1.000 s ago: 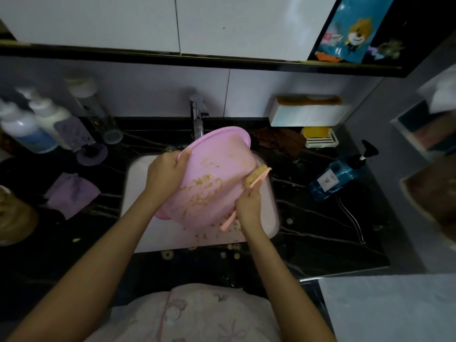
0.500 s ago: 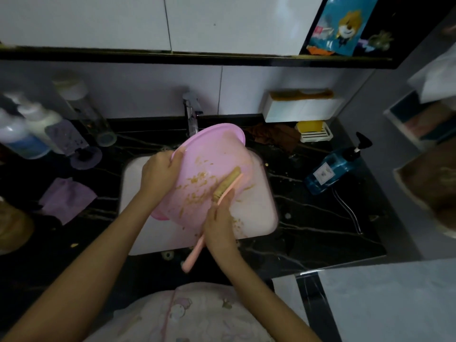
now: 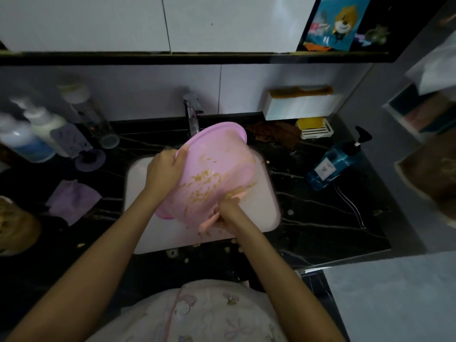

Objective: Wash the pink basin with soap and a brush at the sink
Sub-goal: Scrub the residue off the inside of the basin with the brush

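While the scrubbing step is under way, a person stands at a white sink [image 3: 270,193] set in a dark counter, seen from above. The left hand [image 3: 164,169] grips the rim of the pink basin [image 3: 214,166], fingers curled over its edge, and holds it tilted over the sink just in front of the tap [image 3: 193,114]. Yellowish-brown residue streaks the basin's inner wall. The right hand [image 3: 230,213] is closed around the pink handle of the brush [image 3: 209,222], with the bristle end pressed low against the basin's near right side.

Much residue remains, so the washing looks far from finished. The next move probably calls for another firm stroke up across the soiled patch while the left hand keeps the basin steady. Whether soap is already on the brush cannot be told. A blue pump bottle [image 3: 333,166] lies on the counter to the right.

Half a second earlier the brush head lay across the middle of the basin; it has since swept down towards the lower edge. The left hand's grip is unchanged.
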`<state>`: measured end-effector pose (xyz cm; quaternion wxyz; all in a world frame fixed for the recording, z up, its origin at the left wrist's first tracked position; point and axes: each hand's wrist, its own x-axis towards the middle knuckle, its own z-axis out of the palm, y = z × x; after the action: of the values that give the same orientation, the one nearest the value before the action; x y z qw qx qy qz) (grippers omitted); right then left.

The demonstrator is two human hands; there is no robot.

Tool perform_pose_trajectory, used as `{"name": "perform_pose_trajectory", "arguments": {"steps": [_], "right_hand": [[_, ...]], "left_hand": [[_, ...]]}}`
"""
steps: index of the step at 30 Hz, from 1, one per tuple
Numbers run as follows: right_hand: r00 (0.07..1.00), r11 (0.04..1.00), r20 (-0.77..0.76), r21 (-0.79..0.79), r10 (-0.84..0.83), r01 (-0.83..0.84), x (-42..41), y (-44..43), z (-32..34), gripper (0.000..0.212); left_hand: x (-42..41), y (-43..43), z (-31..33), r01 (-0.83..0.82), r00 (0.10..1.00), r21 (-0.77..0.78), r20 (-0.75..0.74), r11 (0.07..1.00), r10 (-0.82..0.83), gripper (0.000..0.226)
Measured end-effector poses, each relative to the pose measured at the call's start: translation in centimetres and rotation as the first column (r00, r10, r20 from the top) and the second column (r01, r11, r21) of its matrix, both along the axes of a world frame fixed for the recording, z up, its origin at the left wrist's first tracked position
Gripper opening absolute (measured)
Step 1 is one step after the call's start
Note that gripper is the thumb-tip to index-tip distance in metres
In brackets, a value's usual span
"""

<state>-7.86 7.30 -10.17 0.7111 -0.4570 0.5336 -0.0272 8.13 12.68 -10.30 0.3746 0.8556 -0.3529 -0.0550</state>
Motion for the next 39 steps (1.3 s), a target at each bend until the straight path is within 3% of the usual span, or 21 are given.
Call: {"name": "perform_pose_trajectory", "arguments": {"steps": [3,6,9,10,12,14,16,18,21,23,27,31,33,36,37,39], "right_hand": [[0.997,0.998,0.054,0.017,0.052,-0.052,-0.3,0.6,0.8,0.058],[0.999,0.985,0.037,-0.170,0.019,-0.012,-0.4,-2.7,0.5,0.068],[0.943,0.943,-0.065,-0.040,0.326,-0.329,-1.5,-0.1,0.2,0.040],[0.918,0.918,-0.024,0.041,0.396,-0.395,-1.8,1.3,0.3,0.027],[0.960,0.951,0.019,0.129,0.281,-0.281,-1.7,2.0,0.8,0.027],[0.998,0.998,0.016,-0.016,0.066,-0.066,-1.3,-1.0,0.3,0.030],[0.999,0.987,0.042,-0.163,0.015,-0.008,-1.1,-4.2,0.1,0.050],[0.993,0.983,-0.007,-0.139,0.117,-0.116,-1.0,-3.6,-0.3,0.054],[0.942,0.944,-0.070,0.064,0.329,-0.325,-1.8,0.2,-0.5,0.027],[0.971,0.968,-0.028,0.091,0.239,-0.235,-2.4,0.1,-1.1,0.029],[0.996,0.977,0.002,-0.193,0.088,-0.086,-1.6,-4.1,-3.1,0.039],[0.947,0.942,-0.022,0.113,0.321,-0.317,-1.1,0.5,-3.2,0.022],[0.966,0.953,0.016,0.159,0.259,-0.258,-1.1,1.2,-2.0,0.024],[0.998,0.999,0.028,-0.011,0.050,-0.050,-0.7,-2.3,-1.3,0.029],[0.998,0.996,0.034,-0.075,0.051,-0.048,-0.6,-2.9,-1.0,0.036],[0.986,0.986,-0.020,-0.018,0.163,-0.163,-0.3,-0.8,-0.7,0.049]], "left_hand": [[0.1,0.0,0.3,-0.005,1.000,0.005,0.002,1.000,0.005,0.056],[-0.5,-0.1,0.4,-0.006,1.000,0.007,0.011,1.000,0.006,0.056],[-1.2,-0.1,0.3,-0.006,1.000,0.011,0.005,1.000,0.006,0.058],[-1.0,-0.2,0.4,-0.008,1.000,0.015,0.002,1.000,0.008,0.058],[0.0,0.1,0.4,-0.021,1.000,0.025,-0.003,0.999,0.021,0.057],[0.2,0.2,0.4,-0.012,1.000,0.026,-0.020,1.000,0.012,0.055],[0.0,0.2,0.2,-0.007,1.000,0.021,-0.016,1.000,0.008,0.054],[0.0,0.1,0.1,-0.022,1.000,0.013,-0.020,1.000,0.022,0.054],[0.4,0.1,0.3,-0.034,0.998,0.025,-0.044,0.999,0.035,0.056],[0.7,0.2,0.3,-0.048,0.998,0.027,-0.050,0.999,0.049,0.056],[0.9,0.2,0.4,-0.038,0.997,0.011,-0.068,0.999,0.039,0.056],[0.9,0.3,0.6,-0.036,0.997,0.014,-0.071,0.999,0.037,0.056],[1.3,0.3,0.8,-0.042,0.997,0.017,-0.062,0.999,0.043,0.055],[1.3,0.2,0.6,-0.039,0.997,0.026,-0.067,0.999,0.040,0.056],[1.2,0.1,0.6,-0.040,0.997,0.027,-0.063,0.999,0.041,0.057],[1.2,0.2,0.3,-0.049,0.997,0.022,-0.056,0.999,0.050,0.057]]}}
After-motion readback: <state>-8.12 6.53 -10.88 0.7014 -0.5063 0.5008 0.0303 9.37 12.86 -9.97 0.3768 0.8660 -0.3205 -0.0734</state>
